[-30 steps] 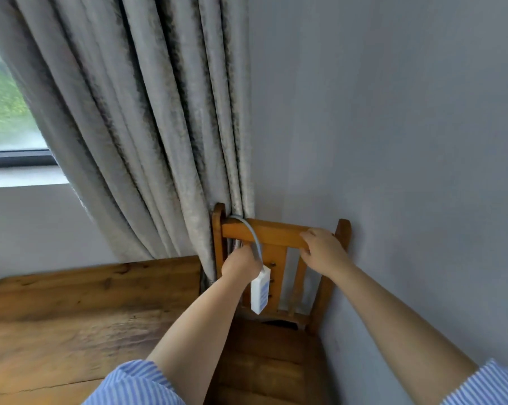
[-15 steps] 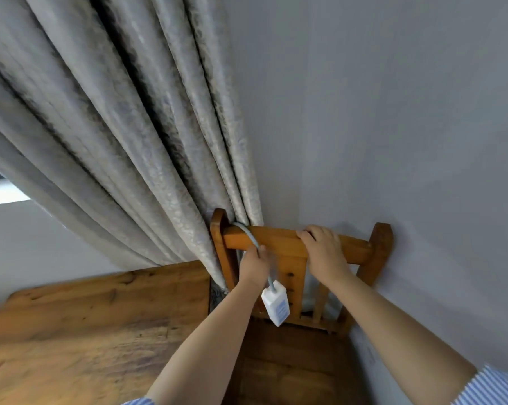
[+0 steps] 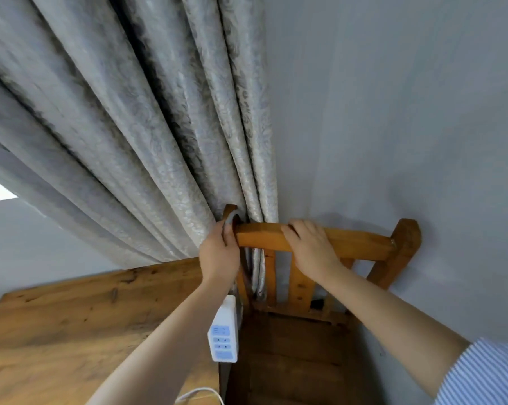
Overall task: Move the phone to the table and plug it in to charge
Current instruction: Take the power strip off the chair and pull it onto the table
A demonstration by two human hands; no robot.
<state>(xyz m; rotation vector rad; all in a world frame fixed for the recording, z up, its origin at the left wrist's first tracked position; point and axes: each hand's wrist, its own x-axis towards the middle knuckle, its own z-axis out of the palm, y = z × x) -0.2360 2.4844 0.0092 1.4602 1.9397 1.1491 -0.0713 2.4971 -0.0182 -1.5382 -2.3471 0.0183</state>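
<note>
Grey curtain (image 3: 147,135) hangs behind the wooden worktop (image 3: 80,325). Chair (image 3: 314,287) beside its right edge, against wall. Right hand (image 3: 311,247) grip closed over chair's top rail; left hand (image 3: 219,252) grip wrapped around grey cable (image 3: 228,220) at the rail's left end. White power strip (image 3: 224,331) hangs at worktop's right edge. Phone not visible.

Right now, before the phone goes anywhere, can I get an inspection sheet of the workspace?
Surface: wooden table, bare where it shows.
Job's things: power strip hanging beside the table's edge; phone not in view.
Clutter: nothing seen.
Grippers: left hand closed on a grey cord at the chair post; right hand grips the chair's top rail.
Cables: grey cord looped over the rail; white cable at bottom edge.
Surroundings: curtain, wall.
</note>
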